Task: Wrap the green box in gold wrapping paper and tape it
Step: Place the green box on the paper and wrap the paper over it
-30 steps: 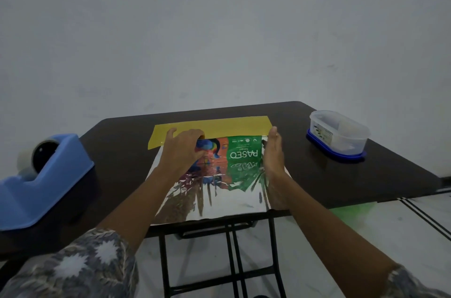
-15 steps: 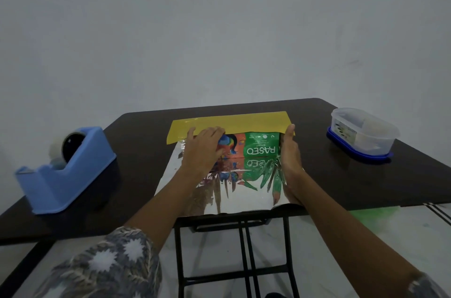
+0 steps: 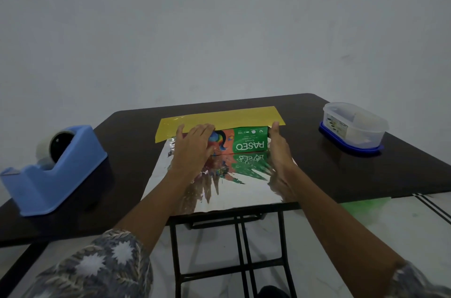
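The green box [image 3: 246, 143], printed PASEO with an orange and blue picture, stands on its long edge on the wrapping paper. The paper's silver inner side [image 3: 241, 194] faces up and mirrors the box; its gold side [image 3: 219, 118] shows as a folded strip behind the box. My left hand [image 3: 192, 149] lies over the box's left end, fingers across its top. My right hand [image 3: 278, 149] presses flat against the box's right end. Both hands hold the box between them.
A blue tape dispenser [image 3: 52, 173] with a roll of tape sits at the left of the dark table [image 3: 353, 175]. A clear plastic container [image 3: 353, 127] on a blue lid stands at the right. The paper's near edge overhangs the table's front edge.
The box has been tipped up from lying flat onto its long edge, both hands staying on its ends. The camera view has shifted to the left.
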Demonstrator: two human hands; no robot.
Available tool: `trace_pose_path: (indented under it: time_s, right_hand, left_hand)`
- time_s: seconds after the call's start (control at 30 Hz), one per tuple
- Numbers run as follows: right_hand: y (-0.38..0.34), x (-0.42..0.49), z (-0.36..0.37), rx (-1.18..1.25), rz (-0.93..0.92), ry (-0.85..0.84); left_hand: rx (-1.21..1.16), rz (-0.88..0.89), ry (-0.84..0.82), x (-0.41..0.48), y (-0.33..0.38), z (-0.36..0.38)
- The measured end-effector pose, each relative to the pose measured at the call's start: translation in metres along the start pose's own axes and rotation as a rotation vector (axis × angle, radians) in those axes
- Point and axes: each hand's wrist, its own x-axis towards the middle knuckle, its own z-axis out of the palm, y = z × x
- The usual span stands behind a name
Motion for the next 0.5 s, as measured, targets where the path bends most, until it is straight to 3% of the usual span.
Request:
trace_pose_path:
  time_s: [0.5]
  right_hand:
    - [-0.003,-0.003,-0.003,0.07,-0.053,0.017]
  left_hand:
    - [0.002,0.028,0.109,-0.004,-0.001,0.008]
